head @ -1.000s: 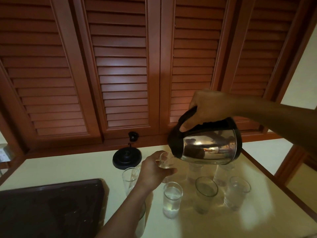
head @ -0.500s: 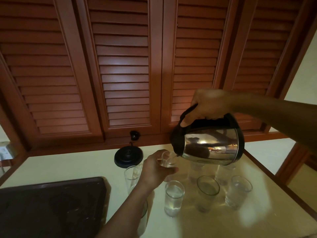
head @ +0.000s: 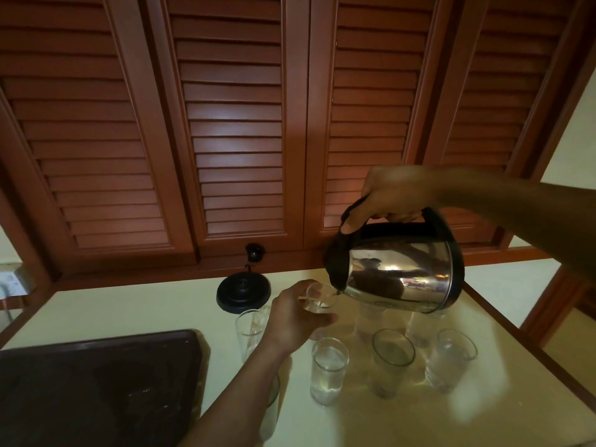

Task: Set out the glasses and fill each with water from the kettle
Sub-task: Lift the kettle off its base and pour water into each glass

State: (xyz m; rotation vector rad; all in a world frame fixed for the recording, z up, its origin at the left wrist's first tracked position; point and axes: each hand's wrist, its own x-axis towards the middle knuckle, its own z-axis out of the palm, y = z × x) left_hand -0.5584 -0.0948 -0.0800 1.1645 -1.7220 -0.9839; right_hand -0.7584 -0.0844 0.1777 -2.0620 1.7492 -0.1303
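Right hand (head: pixel 395 196) wrapped around the black handle on top of the kettle (head: pixel 398 272), grip fully closed on it, kettle tipped with the spout down toward the held glass (head: pixel 317 298). Left hand (head: pixel 298 321) closed around the lower part of that glass, fingers (head: pixel 325 319) curled under and around the wall, rim just beside the spout and raised above the table (head: pixel 483 398). Probably the pouring step, with some glasses not yet filled. Below the kettle, near its front side: a filled glass (head: pixel 329 371), a darker glass (head: pixel 392 362) and a clear glass (head: pixel 450 362), all upright on the table; behind them, partly hidden under the kettle, more glasses (number not possible to tell). Left of the kettle, behind the left wrist, a tall glass (head: pixel 250 330) seeming empty, and further back the black kettle base (head: pixel 243 293). Far left of the kettle, a dark tray (head: pixel 96 382). Judged heavy when full, stiff steel body, perhaps hot, so best held only by the handle, with slow tilting. Glasses judged light, smooth, slippery if wet and easy to break; best taken low on the wall, away from the rim. Risk: spilling over the fingers, or knocking the crowded glasses under the kettle.
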